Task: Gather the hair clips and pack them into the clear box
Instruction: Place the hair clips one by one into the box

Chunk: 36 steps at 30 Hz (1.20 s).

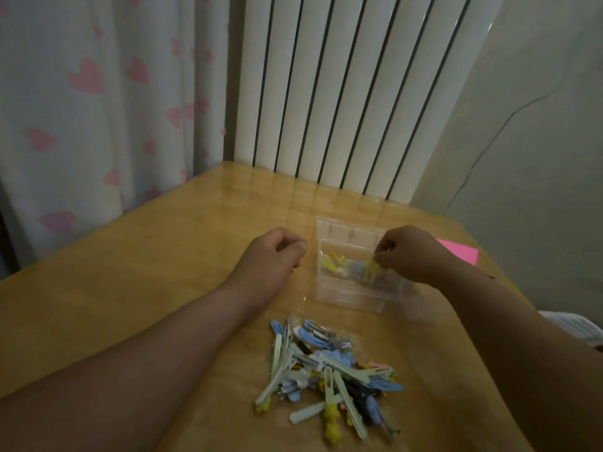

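Below the right hand (411, 254), pinched on a small yellow hair clip (372, 268) over the clear plastic box (339, 293), lies the loose pastel clip pile (329, 370) on the desk (130, 288), equally near the curled, empty left hand (272, 252).

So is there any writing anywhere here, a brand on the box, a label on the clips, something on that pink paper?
None can be read.
clear box: no label or brand shows.
hair clips: no print can be made out; too small and blurred.
pink paper: its visible part is blank.
curtain: only pink hearts, no words.
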Each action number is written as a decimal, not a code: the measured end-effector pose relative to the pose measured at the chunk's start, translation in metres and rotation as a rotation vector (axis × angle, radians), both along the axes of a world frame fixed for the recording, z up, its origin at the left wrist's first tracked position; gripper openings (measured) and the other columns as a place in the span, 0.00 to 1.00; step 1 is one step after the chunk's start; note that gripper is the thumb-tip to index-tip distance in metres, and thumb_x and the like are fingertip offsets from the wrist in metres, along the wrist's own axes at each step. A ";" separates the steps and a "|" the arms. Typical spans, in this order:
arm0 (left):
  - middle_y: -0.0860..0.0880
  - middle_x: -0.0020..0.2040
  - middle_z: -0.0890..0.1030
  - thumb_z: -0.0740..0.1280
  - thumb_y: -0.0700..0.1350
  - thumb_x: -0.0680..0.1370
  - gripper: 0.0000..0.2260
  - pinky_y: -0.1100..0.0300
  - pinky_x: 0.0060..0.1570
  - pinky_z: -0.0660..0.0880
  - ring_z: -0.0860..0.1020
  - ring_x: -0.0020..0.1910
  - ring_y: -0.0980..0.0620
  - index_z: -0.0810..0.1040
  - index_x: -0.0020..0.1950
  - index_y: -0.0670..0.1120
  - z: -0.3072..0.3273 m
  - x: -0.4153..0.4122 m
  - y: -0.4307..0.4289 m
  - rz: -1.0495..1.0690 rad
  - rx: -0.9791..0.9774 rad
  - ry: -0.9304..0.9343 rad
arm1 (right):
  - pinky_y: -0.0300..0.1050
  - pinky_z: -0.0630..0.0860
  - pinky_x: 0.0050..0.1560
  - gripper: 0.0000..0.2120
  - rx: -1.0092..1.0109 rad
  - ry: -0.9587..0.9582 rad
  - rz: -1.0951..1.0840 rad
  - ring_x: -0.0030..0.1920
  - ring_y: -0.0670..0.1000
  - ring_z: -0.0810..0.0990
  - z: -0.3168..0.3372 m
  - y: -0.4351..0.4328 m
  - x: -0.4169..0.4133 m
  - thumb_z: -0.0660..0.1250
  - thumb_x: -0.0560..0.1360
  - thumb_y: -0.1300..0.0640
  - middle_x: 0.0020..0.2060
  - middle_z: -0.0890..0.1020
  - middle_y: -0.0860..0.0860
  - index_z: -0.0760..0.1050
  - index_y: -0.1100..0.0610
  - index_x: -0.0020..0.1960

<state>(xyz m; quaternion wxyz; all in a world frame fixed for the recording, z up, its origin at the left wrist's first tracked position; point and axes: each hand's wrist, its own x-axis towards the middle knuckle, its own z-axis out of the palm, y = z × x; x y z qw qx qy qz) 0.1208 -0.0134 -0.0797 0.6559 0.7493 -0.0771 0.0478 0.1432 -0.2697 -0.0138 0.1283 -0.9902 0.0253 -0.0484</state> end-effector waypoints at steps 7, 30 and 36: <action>0.44 0.50 0.85 0.68 0.48 0.83 0.06 0.48 0.57 0.79 0.83 0.54 0.45 0.84 0.54 0.49 0.001 -0.002 0.001 -0.016 0.035 -0.004 | 0.41 0.76 0.41 0.05 0.204 -0.258 -0.019 0.44 0.45 0.81 -0.007 -0.006 -0.037 0.69 0.81 0.53 0.45 0.85 0.46 0.83 0.52 0.52; 0.47 0.47 0.86 0.68 0.50 0.83 0.07 0.44 0.59 0.78 0.82 0.52 0.45 0.85 0.53 0.51 0.001 -0.006 0.003 -0.044 0.167 -0.048 | 0.34 0.73 0.39 0.03 0.035 0.180 0.508 0.42 0.40 0.78 -0.018 0.037 -0.110 0.73 0.78 0.48 0.43 0.81 0.42 0.80 0.47 0.50; 0.47 0.47 0.86 0.68 0.50 0.83 0.06 0.47 0.56 0.78 0.82 0.50 0.47 0.84 0.52 0.51 0.000 -0.007 0.002 -0.044 0.168 -0.050 | 0.48 0.82 0.43 0.05 0.295 0.217 0.497 0.41 0.48 0.83 -0.012 0.030 -0.109 0.74 0.77 0.56 0.43 0.84 0.50 0.79 0.48 0.48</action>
